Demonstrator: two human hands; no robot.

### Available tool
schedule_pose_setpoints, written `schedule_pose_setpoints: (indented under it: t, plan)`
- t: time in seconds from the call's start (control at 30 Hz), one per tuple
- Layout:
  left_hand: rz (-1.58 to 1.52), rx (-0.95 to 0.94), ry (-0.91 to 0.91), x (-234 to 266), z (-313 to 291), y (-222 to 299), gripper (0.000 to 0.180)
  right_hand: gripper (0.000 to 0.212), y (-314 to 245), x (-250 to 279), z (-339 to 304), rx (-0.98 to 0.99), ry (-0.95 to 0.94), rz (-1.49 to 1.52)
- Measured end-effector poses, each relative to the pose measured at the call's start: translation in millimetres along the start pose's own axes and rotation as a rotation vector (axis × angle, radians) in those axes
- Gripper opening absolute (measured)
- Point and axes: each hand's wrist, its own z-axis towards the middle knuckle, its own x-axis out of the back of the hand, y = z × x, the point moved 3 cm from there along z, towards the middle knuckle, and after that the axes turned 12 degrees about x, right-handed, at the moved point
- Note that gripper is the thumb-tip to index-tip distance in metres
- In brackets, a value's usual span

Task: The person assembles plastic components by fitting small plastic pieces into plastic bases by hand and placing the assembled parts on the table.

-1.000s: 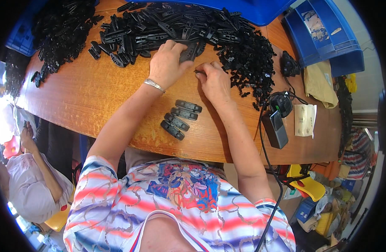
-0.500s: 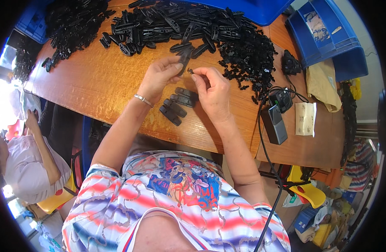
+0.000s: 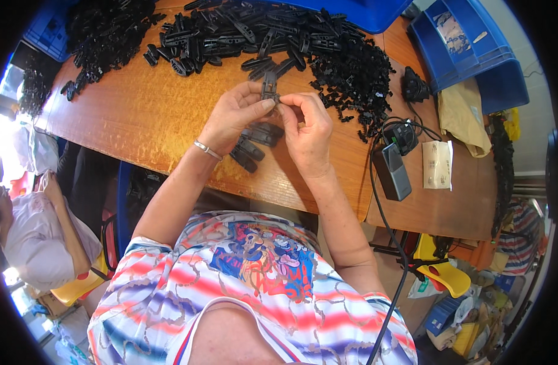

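Note:
A long black plastic part (image 3: pixel 269 84) with a slotted body stands upright in my left hand (image 3: pixel 237 114), gripped between thumb and fingers. My right hand (image 3: pixel 309 125) meets it at the lower end, thumb and forefinger pinched on a tiny black piece that the fingertips mostly hide. Just below my hands, several similar black parts (image 3: pixel 245 154) lie side by side on the wooden table (image 3: pixel 133 115). Farther off is a wide heap of long black parts (image 3: pixel 221 39), and to its right a heap of small black pieces (image 3: pixel 358 79).
Another dark heap (image 3: pixel 106 39) covers the far left. Blue bins (image 3: pixel 473 55) stand at the back right. A dark grey box-shaped device (image 3: pixel 393 173), a black cable (image 3: pixel 376 210) and a paper packet (image 3: pixel 437 164) lie on the right. A person (image 3: pixel 45 237) sits at the left.
My right fingertips have come up against the long part, bringing the tiny piece to its lower end. The long part now stands more upright in my left hand. The view has shifted slightly.

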Motion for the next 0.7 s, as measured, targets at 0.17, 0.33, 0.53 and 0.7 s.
schedule_pose_setpoints:
  t: [0.17, 0.33, 0.53, 0.7]
  plan:
    - [0.071, -0.014, 0.013, -4.1, -4.9, -0.4, 0.057, 0.016, 1.2, 3.0, -2.1, -0.011, -0.020, 0.004]
    - [0.129, -0.067, 0.024, -9.2, -6.9, -0.5, 0.056, 0.015, 2.5, 5.8, -5.4, -0.058, -0.025, 0.021]
    - [0.042, 0.011, -0.034, 6.6, -0.8, -3.1, 0.045, 0.015, -2.1, 11.2, -6.4, -0.079, -0.030, 0.030]
    - [-0.004, 0.007, -0.040, 5.0, -3.2, -5.7, 0.045, 0.015, 0.0, 12.6, -9.4, -0.083, -0.042, 0.007]
